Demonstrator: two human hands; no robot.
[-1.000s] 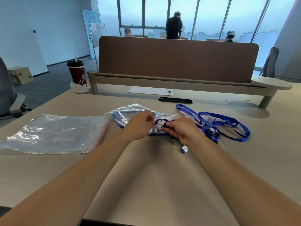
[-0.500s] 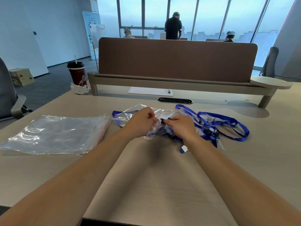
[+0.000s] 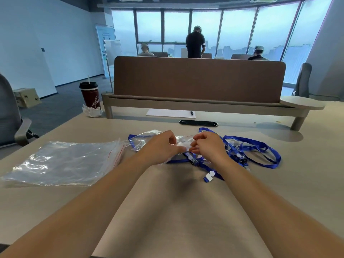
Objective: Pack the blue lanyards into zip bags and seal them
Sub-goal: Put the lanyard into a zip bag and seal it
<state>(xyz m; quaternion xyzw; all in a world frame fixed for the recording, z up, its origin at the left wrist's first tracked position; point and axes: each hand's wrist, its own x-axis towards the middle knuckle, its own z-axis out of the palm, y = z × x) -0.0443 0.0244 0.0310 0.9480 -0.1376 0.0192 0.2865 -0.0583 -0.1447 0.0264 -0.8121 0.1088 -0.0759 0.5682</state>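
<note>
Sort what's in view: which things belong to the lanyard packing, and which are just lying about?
Job in hand:
- bag, pinched by the left hand and right hand
- lanyards, loose on the desk
- spare bags, stacked

Lying about:
- cup
- paper and pen
- box on the floor

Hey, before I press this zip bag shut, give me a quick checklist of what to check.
1. Grip: left hand and right hand both pinch the zip bag at its mouth: ok.
2. Whole lanyard inside: not ok; its strap and white clip trail out toward you.
3. Zip strip clear of strap: cannot tell.
4. Stack of empty bags at the left: ok.
5. More loose lanyards at the right: ok.
</note>
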